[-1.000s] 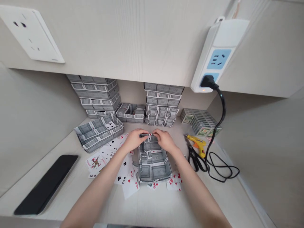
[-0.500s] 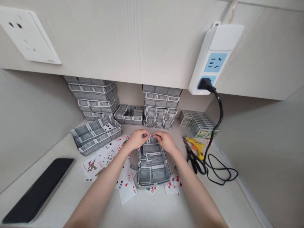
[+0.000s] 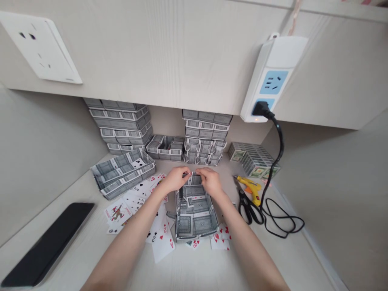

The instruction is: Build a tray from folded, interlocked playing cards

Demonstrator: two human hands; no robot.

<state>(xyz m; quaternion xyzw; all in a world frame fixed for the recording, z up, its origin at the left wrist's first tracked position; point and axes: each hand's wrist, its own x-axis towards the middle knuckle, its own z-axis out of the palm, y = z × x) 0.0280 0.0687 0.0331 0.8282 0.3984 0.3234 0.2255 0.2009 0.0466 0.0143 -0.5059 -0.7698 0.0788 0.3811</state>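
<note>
Card box (image 3: 198, 216) — left hand (image 3: 177, 178) and right hand (image 3: 210, 181), fingers nearly closed, seemingly pinch its far rim.

At the far rim of the card box (image 3: 197, 214), the fingers of the left grip (image 3: 188, 175), stretched flatter one second ago, are now curled in more tightly. The view has been tilted upward, and more of the ledge (image 3: 339, 14) above the power strip (image 3: 273, 76) has been brought in, with reddish shapes (image 3: 365, 2) at its top right.
</note>
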